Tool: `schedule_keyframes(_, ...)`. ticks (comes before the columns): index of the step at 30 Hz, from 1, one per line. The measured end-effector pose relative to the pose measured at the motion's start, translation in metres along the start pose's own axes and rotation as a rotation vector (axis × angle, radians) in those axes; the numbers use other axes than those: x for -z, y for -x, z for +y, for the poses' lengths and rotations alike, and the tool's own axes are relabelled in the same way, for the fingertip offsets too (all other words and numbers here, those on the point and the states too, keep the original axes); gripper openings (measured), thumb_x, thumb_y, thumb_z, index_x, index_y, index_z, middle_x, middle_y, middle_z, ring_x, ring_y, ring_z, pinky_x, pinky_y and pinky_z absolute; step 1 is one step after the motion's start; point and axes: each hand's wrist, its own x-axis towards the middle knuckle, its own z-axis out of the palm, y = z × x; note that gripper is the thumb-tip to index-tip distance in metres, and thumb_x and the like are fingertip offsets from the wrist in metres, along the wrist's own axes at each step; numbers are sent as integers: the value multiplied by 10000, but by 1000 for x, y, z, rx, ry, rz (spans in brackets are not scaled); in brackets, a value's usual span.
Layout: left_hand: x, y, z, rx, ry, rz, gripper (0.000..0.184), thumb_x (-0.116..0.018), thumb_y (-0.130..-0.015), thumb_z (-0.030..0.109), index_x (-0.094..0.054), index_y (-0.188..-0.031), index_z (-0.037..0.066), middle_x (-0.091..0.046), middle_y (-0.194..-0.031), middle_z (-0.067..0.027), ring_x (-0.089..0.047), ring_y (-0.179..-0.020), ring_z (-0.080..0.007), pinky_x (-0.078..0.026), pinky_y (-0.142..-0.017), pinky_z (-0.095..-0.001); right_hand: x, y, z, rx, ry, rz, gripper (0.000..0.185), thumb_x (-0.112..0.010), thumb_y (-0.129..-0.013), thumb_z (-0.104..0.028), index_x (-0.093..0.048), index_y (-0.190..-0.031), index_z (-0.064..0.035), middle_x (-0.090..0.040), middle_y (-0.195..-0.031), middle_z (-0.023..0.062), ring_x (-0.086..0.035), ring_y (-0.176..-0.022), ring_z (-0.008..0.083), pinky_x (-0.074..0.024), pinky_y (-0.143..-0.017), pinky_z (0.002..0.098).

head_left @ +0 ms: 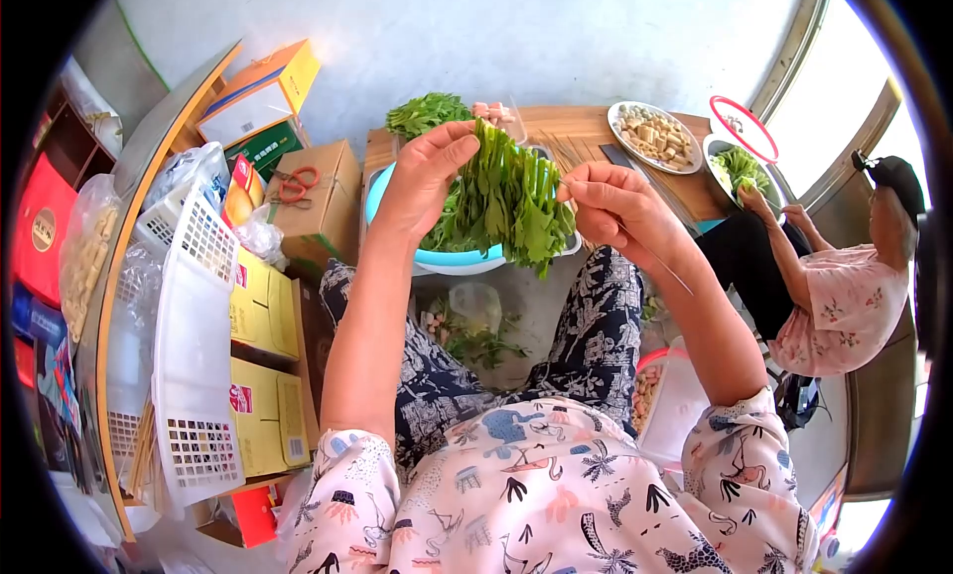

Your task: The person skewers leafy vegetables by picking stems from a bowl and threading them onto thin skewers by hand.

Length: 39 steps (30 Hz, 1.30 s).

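Observation:
My left hand (433, 177) pinches the upper left end of a bunch of leafy greens (506, 197), whose leaves hang down over a light blue basin (459, 260). My right hand (613, 209) is closed on a thin skewer (677, 278) at the right side of the bunch. One end of the skewer sticks out below my right hand, along the forearm. The stems sit side by side in a row between my hands; whether the skewer runs through all of them is hidden. More greens lie in the basin beneath.
On the wooden table (556, 119) are a pile of greens (427, 113), a plate of cut pieces (655, 135) and several loose skewers (564, 153). A co-worker (844, 296) sits at right, hands at a bowl of greens (737, 167). Scissors (296, 185) rest on a cardboard box (323, 202) at left.

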Motion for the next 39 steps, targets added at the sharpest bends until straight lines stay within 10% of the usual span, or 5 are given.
schedule_keyframes(39, 54, 44, 14, 86, 2, 74, 244, -719, -802, 137, -661, -1008, 19, -650, -919, 1, -575, -849, -74, -456, -800, -232, -38, -52, 33, -193, -178, -177, 201, -492, -959, -204, -606, -926, -41, -393, -506, -62, -306, -399, 37, -246, -415, 193)
